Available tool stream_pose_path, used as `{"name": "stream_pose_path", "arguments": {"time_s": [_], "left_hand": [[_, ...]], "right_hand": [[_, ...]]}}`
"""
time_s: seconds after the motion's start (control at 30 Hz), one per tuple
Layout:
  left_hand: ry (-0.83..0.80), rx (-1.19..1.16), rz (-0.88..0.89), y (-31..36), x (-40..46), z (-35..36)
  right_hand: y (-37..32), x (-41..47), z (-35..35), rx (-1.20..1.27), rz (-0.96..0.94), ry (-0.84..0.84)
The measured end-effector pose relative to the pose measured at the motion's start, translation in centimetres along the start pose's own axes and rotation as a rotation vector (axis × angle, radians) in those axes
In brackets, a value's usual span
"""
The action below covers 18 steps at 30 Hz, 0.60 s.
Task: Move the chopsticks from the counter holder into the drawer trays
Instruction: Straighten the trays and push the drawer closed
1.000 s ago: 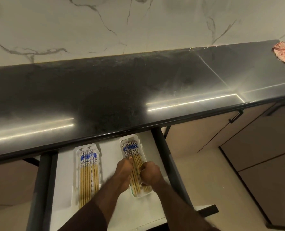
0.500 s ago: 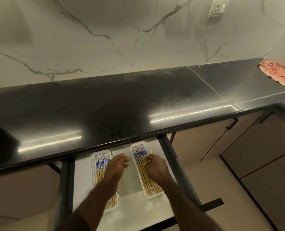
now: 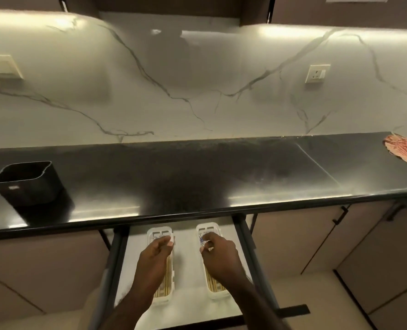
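- Head view: the left hand [image 3: 153,256] hovers over the left tray [image 3: 161,294], fingers curled in a narrow grip; whether it holds anything I cannot tell.
- The right hand [image 3: 221,256] sits over the right tray [image 3: 218,292], fingers likewise curled; what it holds, if anything, is unclear.
- Bamboo-coloured chopsticks [image 3: 165,279] lie lengthwise in both white, rounded plastic trays inside the open drawer [image 3: 188,260].
- A black, square-mouthed holder [image 3: 26,183] stands on the glossy dark surface [image 3: 197,177], well left.
- A pink cloth [image 3: 405,151] lies far right.
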State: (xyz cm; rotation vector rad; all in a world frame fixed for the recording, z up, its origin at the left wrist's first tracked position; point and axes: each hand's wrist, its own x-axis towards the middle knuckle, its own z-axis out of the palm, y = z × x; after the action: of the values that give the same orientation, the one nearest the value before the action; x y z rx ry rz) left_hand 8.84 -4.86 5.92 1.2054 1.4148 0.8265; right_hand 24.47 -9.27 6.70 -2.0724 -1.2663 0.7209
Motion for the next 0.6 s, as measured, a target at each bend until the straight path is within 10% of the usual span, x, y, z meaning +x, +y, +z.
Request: {"name": "stream_pose_path", "arguments": {"time_s": [0.6], "left_hand": [[-0.002,0.275,0.192,-4.8,-8.4,-4.1]], "right_hand": [[2.8,-8.8,1.3,-0.024,-0.102,-0.014]]}}
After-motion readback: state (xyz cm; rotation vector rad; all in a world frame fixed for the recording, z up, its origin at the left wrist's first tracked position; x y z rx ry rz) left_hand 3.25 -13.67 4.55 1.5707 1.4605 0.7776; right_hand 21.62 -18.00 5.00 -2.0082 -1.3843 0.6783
